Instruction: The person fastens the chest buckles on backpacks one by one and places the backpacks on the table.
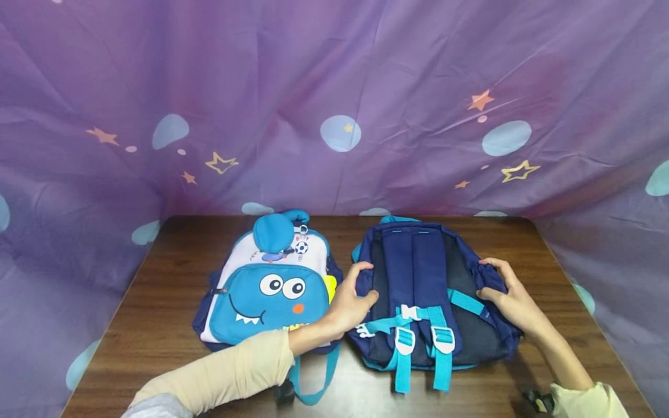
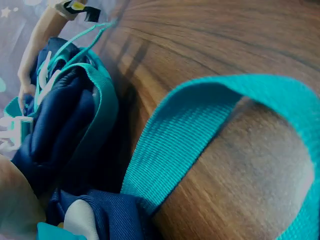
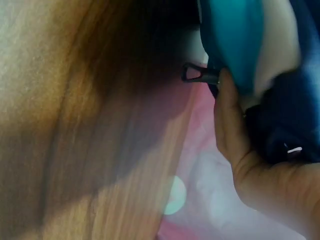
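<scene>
A navy backpack (image 1: 430,255) lies with its padded shoulder straps facing up on the right of the table. My left hand (image 1: 351,302) grips its left side, thumb on top. At the opposite side, my right hand (image 1: 509,299) holds the edge, its fingers partly hidden behind the fabric. White buckles (image 1: 410,313) join teal webbing across the straps. In the right wrist view, a dark zipper pull (image 3: 200,74) sticks out beside my fingertips, next to the bag's teal and white front. To the left, under my left forearm, lies a dinosaur-face backpack (image 1: 277,296), front up.
The wooden table (image 1: 151,313) meets a purple patterned curtain (image 1: 292,116) at the back and sides. A teal strap loop (image 2: 185,130) from the dinosaur-face backpack spreads over the tabletop near the front.
</scene>
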Demonstrator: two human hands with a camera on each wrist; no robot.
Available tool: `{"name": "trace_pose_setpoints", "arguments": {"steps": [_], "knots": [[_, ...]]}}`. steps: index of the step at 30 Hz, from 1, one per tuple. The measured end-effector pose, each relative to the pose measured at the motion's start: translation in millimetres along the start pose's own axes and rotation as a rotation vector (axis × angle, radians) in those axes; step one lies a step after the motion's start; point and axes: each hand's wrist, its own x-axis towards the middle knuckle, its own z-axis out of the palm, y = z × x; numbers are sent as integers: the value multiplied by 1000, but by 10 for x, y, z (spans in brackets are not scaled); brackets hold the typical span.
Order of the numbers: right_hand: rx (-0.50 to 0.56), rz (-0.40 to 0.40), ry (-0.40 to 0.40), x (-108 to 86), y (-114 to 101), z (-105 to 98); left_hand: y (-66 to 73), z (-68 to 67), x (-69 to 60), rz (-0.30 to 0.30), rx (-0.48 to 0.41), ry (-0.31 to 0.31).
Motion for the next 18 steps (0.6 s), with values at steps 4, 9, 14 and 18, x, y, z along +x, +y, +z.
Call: {"name": "trace_pose_setpoints", "arguments": {"steps": [4, 9, 14, 18], "knots": [[2, 11, -28, 27, 65, 12, 18, -6, -6, -2, 47, -75], [-20, 19, -24, 32, 211, 16, 18, 41, -13, 38, 224, -157], [-21, 88, -43, 49, 323, 38, 10, 19, 11, -4, 272, -209], [-24, 162, -72, 60, 345, -4, 79, -112, -2, -44, 244, -242]]}}
